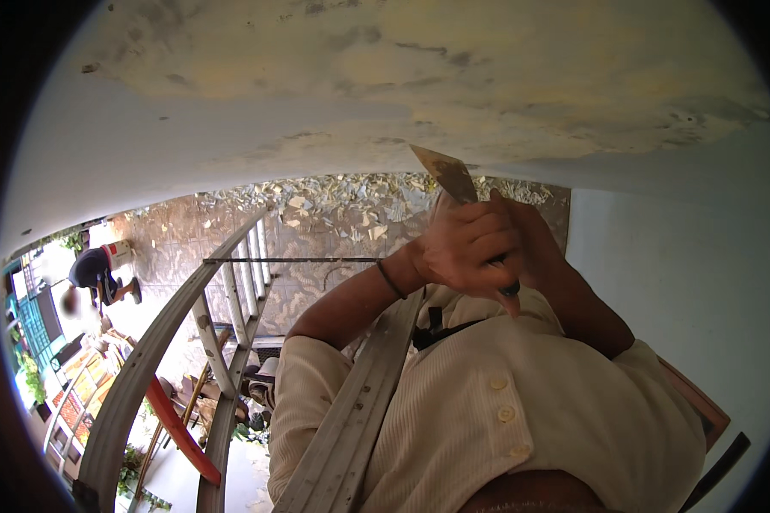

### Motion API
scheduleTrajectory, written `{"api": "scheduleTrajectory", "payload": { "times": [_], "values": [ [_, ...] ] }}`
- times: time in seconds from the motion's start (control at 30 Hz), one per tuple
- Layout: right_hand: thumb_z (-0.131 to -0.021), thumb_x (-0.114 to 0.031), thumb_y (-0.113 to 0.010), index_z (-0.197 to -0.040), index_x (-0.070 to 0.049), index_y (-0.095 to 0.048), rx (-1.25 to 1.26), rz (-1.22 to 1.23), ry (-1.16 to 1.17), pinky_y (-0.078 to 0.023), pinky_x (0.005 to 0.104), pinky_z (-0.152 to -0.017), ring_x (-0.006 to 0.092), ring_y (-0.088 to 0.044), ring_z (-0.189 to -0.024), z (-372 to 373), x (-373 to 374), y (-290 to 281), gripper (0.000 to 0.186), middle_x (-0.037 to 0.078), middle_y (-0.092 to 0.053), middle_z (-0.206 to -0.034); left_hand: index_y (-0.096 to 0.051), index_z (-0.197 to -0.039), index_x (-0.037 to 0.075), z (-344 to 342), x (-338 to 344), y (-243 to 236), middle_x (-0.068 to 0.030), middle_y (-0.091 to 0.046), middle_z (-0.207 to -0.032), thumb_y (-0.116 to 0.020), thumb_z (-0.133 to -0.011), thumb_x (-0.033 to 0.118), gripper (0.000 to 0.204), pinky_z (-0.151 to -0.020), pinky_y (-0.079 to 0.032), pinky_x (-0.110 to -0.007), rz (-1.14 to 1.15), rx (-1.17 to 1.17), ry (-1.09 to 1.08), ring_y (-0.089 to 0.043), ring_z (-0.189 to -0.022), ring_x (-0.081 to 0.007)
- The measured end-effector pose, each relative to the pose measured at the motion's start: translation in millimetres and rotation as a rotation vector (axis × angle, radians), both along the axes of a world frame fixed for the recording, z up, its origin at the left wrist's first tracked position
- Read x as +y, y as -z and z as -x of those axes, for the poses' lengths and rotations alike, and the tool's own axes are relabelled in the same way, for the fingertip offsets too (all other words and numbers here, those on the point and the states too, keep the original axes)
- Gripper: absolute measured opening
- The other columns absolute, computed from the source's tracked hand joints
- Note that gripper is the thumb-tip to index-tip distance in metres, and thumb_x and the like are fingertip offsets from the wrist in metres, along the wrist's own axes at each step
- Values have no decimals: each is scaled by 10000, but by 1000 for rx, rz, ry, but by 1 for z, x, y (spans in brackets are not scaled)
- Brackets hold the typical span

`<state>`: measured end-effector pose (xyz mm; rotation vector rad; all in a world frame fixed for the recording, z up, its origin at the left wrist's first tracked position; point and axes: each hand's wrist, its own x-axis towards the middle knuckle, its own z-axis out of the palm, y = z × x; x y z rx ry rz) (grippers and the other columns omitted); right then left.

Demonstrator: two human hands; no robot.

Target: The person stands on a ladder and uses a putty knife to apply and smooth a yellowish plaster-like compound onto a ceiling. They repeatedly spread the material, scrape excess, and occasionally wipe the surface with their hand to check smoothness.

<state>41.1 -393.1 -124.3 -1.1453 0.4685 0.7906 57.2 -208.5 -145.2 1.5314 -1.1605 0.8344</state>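
Observation:
My left hand, with a dark band at its wrist, is closed round the dark handle of a scraper. The scraper's flat, stained metal blade points up and to the left toward the wall, and the handle's end shows below my fist. Close behind the left hand is my right hand; its fingers are mostly hidden, so I cannot tell what they grip. Ahead, the wall has a patchy yellowish area with dark marks and uneven edges of peeled coating. Whether the blade touches it is unclear.
A metal stepladder stands at my left, one rail running close beside my body. Loose paint flakes cover the floor along the wall. A red curved tube crosses the ladder. Far left, another person bends over near piled items.

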Motion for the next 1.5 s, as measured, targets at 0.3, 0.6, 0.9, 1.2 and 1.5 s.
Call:
{"api": "scheduleTrajectory", "payload": {
  "times": [0.3, 0.6, 0.9, 1.2, 1.5],
  "values": [
    [-1087, -270, -599, -1245, -53, -639, -51, -299, 45, -576, 317, -887, 122, -680, -999, 12, 8, 16, 271, 37, -664, -1043, -685, -1000, 186, 6, -2, 8, -82, -630, -1135, -871, -757, 570, 491, -974, -516, -489, -55, 83, -162, -614, -1156, -303],
    [-1101, -371, -627, -1293, -64, -634, 17, -90, -33, -467, 260, -439, 108, -584, -580, -42, 26, -5, 363, 57, -651, -876, -476, -1426, -35, 6, 11, 41, -222, -547, -1411, -731, -1026, 201, 530, -1118, -474, -451, 488, 1018, -311, -558, -1350, -312],
    [-1122, -287, -586, -1547, -83, -577, -271, 361, -136, -447, 259, -434, 74, -528, -498, -63, 53, -3, 472, -1, -619, -824, -224, -1696, -11, -9, 5, 46, -337, -274, -1718, -668, -1041, 286, 845, -1138, -490, -434, 298, 1140, -170, -465, -1513, -407],
    [-1132, -243, -565, -1565, -144, -577, -319, 338, -282, -445, 253, -461, 63, -501, -503, -76, 41, 11, 444, -37, -582, -781, -133, -1717, 26, -19, 0, 72, -356, -216, -1724, -687, -1003, 363, 965, -1160, -476, -473, 215, 1056, -231, -349, -1567, -454],
    [-1141, -217, -532, -1574, -122, -562, -396, 339, -297, -423, 253, -461, 54, -482, -509, -77, 47, 25, 444, -45, -567, -759, -180, -1676, -75, -22, 2, 76, -363, -229, -1715, -722, -971, 343, 983, -1262, -342, -455, 216, 1066, -259, -258, -1598, -457]
  ]
}}
